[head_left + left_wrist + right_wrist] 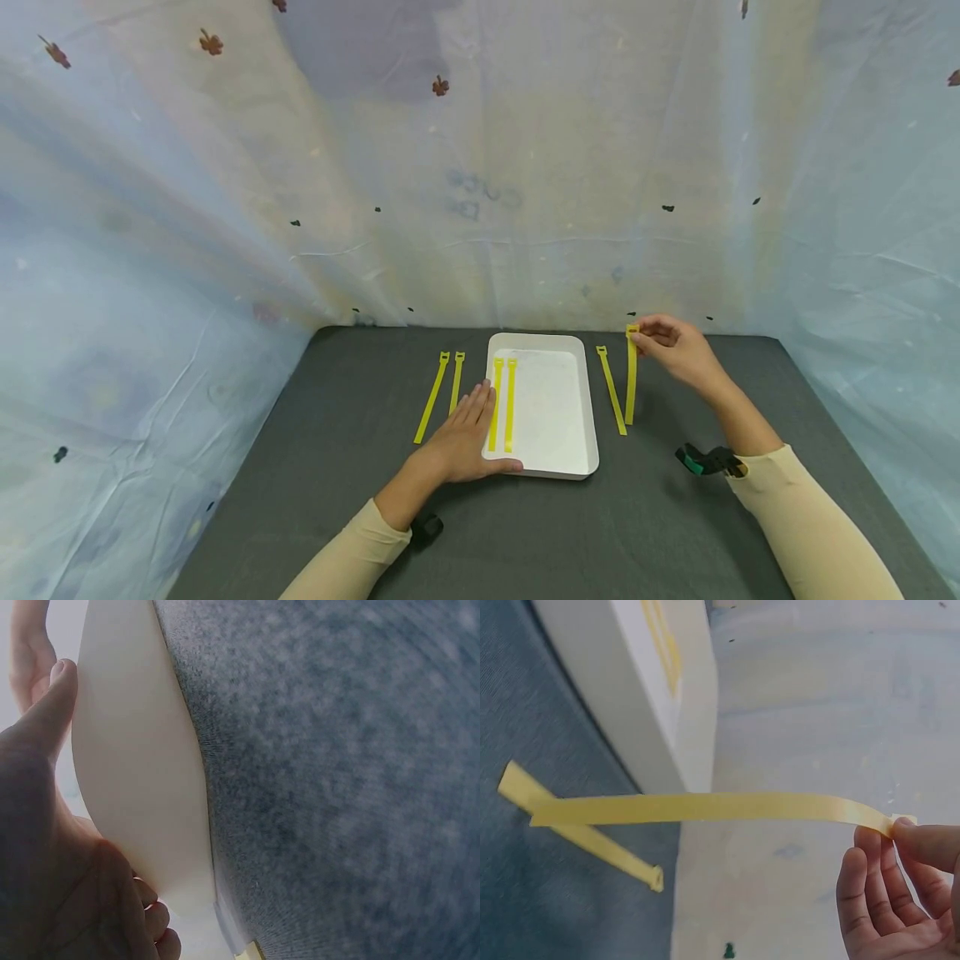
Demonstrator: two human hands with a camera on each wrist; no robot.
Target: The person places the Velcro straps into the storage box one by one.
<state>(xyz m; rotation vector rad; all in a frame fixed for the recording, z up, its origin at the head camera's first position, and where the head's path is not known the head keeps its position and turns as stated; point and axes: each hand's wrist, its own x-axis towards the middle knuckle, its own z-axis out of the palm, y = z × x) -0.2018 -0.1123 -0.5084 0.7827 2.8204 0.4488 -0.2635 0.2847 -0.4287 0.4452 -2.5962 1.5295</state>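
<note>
Strap (631,383) in my right hand (681,353) is to the right of the tray, held by its slotted head and hanging lengthwise; I cannot tell whether its lower end touches anything. My right thumb and fingertips pinch that head, and the right wrist view shows the yellow length bending close to my grip.

Between it and the tray (551,417) lies a loose strap (611,390), just beside the tray's right wall and slanting, its slotted end pointing away from me. Inside the tray, toward its left wall, two inner straps (511,408) lie side by side, slotted ends away from me.

My left hand (461,443) rests on the tray's left edge, fingers straight and close together, thumb spread along the near edge; it is well apart from my right hand. Left of the tray, just beyond that hand, are two outer straps (431,398), one slanting, the other partly hidden behind my fingers.

Under the tray spreads a dark grey table (615,525). Behind the tray hangs a pale sheet (555,150) with small leaf shapes. To the tray's right and nearer me, a black band (705,460) sits at my right cream sleeve (813,525).
</note>
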